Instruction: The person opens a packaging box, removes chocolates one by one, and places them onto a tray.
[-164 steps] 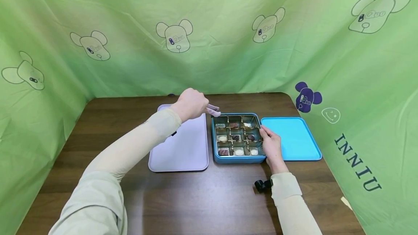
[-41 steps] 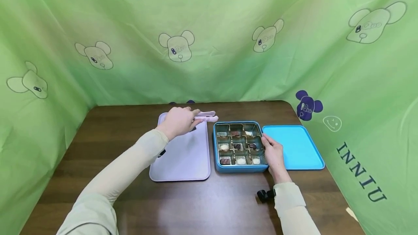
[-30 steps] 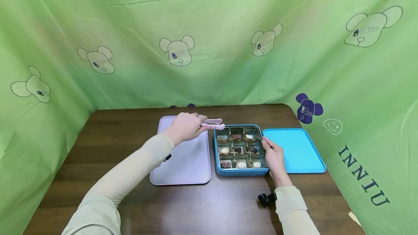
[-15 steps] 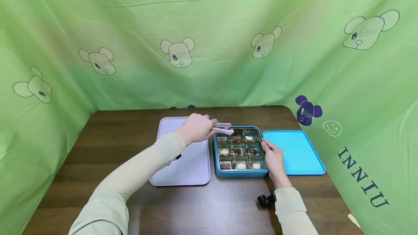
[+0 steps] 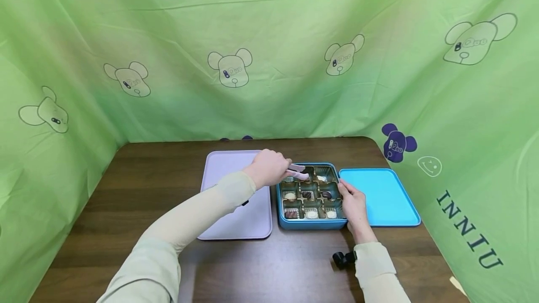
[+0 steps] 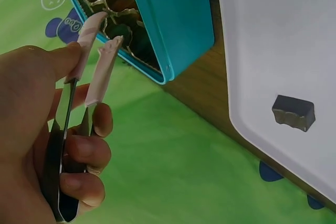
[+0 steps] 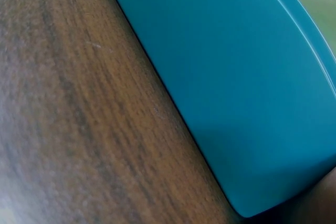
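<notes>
My left hand (image 5: 268, 167) holds metal tongs (image 6: 90, 40) with pale pink tips. The tips (image 5: 301, 176) stand apart over the back middle compartment of a blue box (image 5: 311, 224), with nothing visible between them. A gold compartment insert in the box holds dark and white chocolates (image 5: 311, 214); those at the back are partly hidden by the tongs and hand. My right hand (image 5: 355, 205) grips the box's right side; the right wrist view shows mostly the box's blue wall (image 7: 210, 77). A dark chocolate (image 6: 293, 113) lies on the lilac tray (image 5: 236, 228), covered by my left arm in the head view.
A bright blue lid (image 5: 379, 195) lies to the right of the box, close beside it. The lilac tray is left of the box, across a narrow gap. Wooden tabletop (image 5: 252, 270) extends in front, and a green patterned cloth (image 5: 286, 97) hangs behind and at both sides.
Within the last 1.4 seconds, my left hand has carried the tongs rightward from above the tray's back right corner to over the box. My right hand has stayed at the box's right side.
</notes>
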`<state>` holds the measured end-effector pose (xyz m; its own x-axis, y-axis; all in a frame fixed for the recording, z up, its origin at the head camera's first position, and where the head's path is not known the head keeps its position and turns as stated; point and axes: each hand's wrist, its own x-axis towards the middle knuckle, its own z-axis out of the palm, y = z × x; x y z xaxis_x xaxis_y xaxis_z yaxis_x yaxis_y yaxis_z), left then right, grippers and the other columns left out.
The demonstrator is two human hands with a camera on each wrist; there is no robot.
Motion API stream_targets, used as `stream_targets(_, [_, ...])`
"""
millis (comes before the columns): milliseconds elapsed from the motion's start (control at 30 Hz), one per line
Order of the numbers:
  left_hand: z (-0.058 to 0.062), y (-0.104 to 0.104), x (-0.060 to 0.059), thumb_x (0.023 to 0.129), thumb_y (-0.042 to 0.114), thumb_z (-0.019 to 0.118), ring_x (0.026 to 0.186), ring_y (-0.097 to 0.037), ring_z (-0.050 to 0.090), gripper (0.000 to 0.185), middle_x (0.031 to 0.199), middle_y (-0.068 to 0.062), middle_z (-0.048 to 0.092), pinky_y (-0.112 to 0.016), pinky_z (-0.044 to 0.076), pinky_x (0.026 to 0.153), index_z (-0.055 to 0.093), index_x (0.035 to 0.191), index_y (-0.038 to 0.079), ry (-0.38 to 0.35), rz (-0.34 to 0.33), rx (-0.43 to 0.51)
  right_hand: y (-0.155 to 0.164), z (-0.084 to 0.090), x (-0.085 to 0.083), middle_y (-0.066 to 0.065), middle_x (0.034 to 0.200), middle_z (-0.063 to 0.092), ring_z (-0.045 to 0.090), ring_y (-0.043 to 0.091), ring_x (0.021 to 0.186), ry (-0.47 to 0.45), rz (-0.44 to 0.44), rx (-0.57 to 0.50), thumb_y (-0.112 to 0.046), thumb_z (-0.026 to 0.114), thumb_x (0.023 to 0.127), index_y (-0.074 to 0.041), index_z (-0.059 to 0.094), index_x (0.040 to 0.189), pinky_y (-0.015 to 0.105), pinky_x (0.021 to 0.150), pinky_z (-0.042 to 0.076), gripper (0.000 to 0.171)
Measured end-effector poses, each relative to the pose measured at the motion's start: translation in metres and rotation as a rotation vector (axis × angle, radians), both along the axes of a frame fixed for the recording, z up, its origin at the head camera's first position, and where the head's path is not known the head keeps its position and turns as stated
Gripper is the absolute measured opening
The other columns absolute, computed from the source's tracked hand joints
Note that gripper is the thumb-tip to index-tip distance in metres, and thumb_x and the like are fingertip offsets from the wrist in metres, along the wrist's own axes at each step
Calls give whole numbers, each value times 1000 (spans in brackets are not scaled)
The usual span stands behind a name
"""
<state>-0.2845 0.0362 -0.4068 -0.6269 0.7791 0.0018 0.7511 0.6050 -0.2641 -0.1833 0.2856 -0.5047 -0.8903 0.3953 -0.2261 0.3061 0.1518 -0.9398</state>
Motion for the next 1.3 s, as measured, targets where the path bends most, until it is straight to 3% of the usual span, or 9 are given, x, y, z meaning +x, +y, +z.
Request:
stream_targets(400, [-1, 25, -1, 105, 44, 51, 72, -12, 67, 30, 88, 8, 74, -33, 54, 60, 79, 101, 31, -26, 18, -80, 1, -1, -2, 12, 162, 33, 23, 29, 152, 3, -26, 1, -30, 46, 109, -8, 41, 154, 45, 121, 23, 50])
stream_targets(600, [-4, 34, -1, 102, 41, 58, 75, -12, 68, 23, 93, 9, 75, -34, 54, 61, 78, 98, 30, 10, 16, -103, 2, -4, -4, 12, 161, 34, 24, 28, 151, 14, -29, -3, -29, 47, 109, -7, 42, 153, 44, 121, 23, 49])
stream_targets(767, [-6, 41, -3, 102, 45, 55, 77, -12, 69, 28, 95, 8, 75, -33, 55, 62, 78, 99, 29, 24, 3, -140, 2, -5, -4, 11, 161, 34, 24, 28, 151, 11, -25, -6, -30, 47, 109, -8, 43, 153, 44, 121, 23, 49])
stream_targets(1033, [3, 51, -6, 102, 44, 55, 79, -12, 68, 26, 99, 9, 74, -32, 54, 64, 76, 103, 31, 51, -23, -237, 3, -6, -3, 11, 162, 33, 23, 29, 152, 10, -23, -7, -31, 47, 109, -9, 42, 153, 45, 121, 22, 50])
stream_targets(1300, [8, 67, -4, 105, 37, 50, 66, -11, 56, 26, 94, 10, 71, -31, 43, 48, 74, 100, 29, 119, -40, -346, 4, -6, -3, 11, 162, 32, 22, 29, 152, 7, -18, -1, -33, 46, 109, -9, 42, 154, 46, 121, 22, 51])
